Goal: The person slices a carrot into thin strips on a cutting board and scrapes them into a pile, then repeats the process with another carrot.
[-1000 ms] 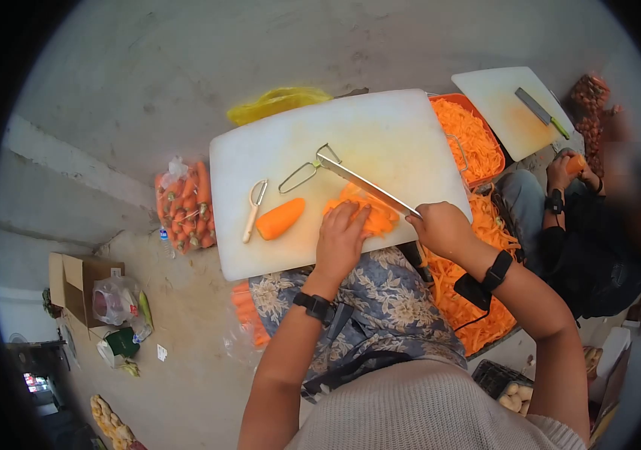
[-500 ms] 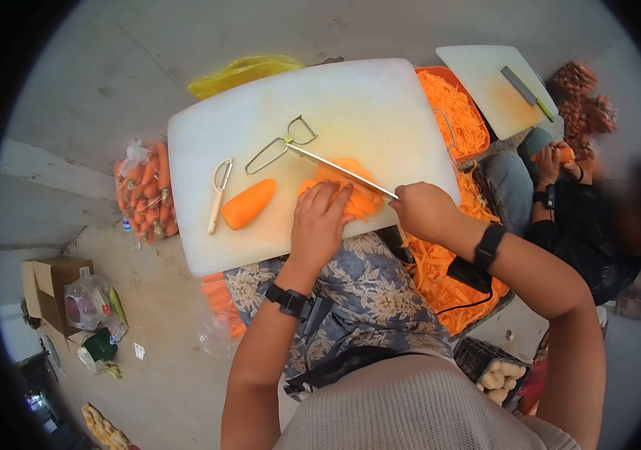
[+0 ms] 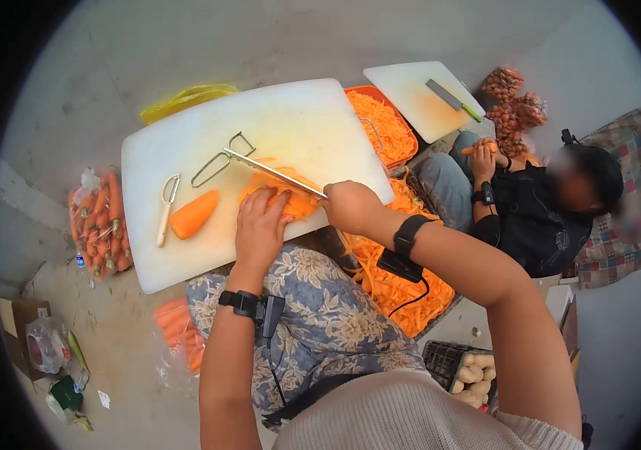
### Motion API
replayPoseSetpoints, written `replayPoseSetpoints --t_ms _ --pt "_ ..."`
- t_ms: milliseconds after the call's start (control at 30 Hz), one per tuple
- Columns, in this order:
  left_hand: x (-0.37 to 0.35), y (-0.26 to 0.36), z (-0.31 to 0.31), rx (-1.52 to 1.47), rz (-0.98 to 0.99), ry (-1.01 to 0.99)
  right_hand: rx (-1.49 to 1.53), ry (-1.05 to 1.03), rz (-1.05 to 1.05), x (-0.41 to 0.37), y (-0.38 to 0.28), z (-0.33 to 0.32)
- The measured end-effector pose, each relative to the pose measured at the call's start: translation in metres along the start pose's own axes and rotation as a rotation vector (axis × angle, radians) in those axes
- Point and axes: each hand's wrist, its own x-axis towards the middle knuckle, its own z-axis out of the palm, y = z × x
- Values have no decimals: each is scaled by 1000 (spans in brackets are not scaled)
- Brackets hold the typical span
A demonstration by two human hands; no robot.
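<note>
On the large white cutting board (image 3: 320, 112), my left hand (image 3: 260, 229) presses down with spread fingertips on sliced carrot (image 3: 301, 202). My right hand (image 3: 354, 208) is wrapped round the handle of a knife (image 3: 275, 172), whose blade lies slantwise over the slices. Left of the slices rests a peeled carrot piece (image 3: 195, 214). Beside it is a peeler with a pale handle (image 3: 164, 221). A wire-framed peeler (image 3: 211, 170) lies near the knife tip.
A co-worker (image 3: 545, 202) sits at the right, holding a carrot (image 3: 479, 148), near a second board (image 3: 410, 82) with a knife (image 3: 451, 97). Shredded carrot fills an orange tray (image 3: 414, 142) and a larger container. Bagged carrots (image 3: 99, 225) stand at the left; a crate of potatoes (image 3: 474, 375) is below right.
The whole view has shifted, so the board and both hands appear further left and more of the co-worker shows. The knife blade remains over the slices.
</note>
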Motion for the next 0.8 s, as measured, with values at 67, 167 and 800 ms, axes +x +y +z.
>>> replayPoseSetpoints --t_ms 67,167,800 --pt "1 -4 1 -11 5 -6 -1 -13 22 5 -2 0" --pt "5 -9 5 -30 -15 -15 12 -57 65 13 -5 -4" --pt "13 -5 5 -62 -14 -14 71 48 -104 -3 20 -17"
